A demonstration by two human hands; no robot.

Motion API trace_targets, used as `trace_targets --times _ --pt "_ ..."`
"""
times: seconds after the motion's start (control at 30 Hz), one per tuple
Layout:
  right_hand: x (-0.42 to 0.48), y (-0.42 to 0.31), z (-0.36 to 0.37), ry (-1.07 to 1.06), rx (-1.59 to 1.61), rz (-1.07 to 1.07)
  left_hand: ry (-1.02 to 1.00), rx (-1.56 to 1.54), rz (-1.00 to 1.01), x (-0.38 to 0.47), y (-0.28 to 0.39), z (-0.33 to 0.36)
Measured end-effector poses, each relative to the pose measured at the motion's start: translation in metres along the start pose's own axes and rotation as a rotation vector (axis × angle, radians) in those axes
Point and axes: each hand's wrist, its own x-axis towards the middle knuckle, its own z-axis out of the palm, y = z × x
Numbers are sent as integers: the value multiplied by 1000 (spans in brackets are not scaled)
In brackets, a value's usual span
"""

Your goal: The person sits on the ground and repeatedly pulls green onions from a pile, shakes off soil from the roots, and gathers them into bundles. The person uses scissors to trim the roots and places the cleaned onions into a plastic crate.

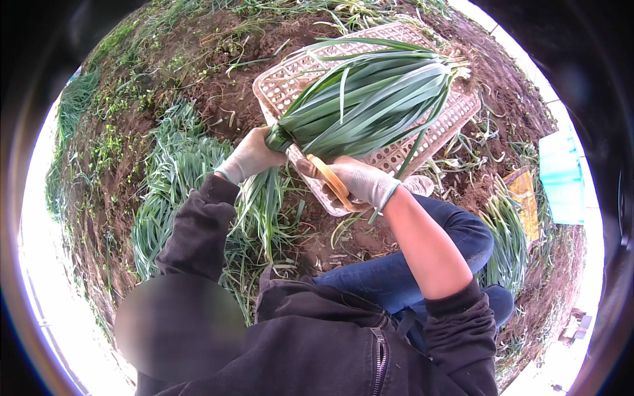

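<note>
A big bunch of long green leafy stalks, leek-like (381, 99), lies across an upturned-looking perforated plastic crate (282, 81), its pale root ends at the upper right. My gloved left hand (255, 153) grips the gathered leaf end of the bunch. Close by on the right, my gloved right hand (346, 180) holds a roll of orange-tan tape (329, 180) against the crate's near side, just below the bunch. Whether tape runs from the roll to the leaves cannot be told.
A heap of loose green leaves (168, 183) covers the soil at left. Another bunch of stalks (505, 237) lies right of my knee, beside a yellow bag (522, 198). A light-blue container (562, 175) stands at the far right. Bare soil and weeds (119, 123) surround the crate.
</note>
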Motion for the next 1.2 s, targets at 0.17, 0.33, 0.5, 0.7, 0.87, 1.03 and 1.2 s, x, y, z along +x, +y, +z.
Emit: trace_targets --times 0.17,0.33,0.5,0.7,0.87,1.03,1.2 --pt "6 -16 -5 56 -117 -30 -105 -63 14 3 -10 -1" --pt "12 -15 7 329 -57 -277 -140 -42 -50 3 -9 3" --pt "12 0 28 433 -54 -423 -211 21 -254 -21 1 -21" --pt "-78 24 25 -117 -193 -333 196 331 -613 -55 -35 -124" --pt "-134 72 -1 248 522 -855 432 632 -456 -38 -7 -182" --pt "-128 104 -23 1150 1070 -831 464 508 389 72 138 -121" --pt "-122 103 -18 1122 1118 -507 -30 630 356 207 284 64"
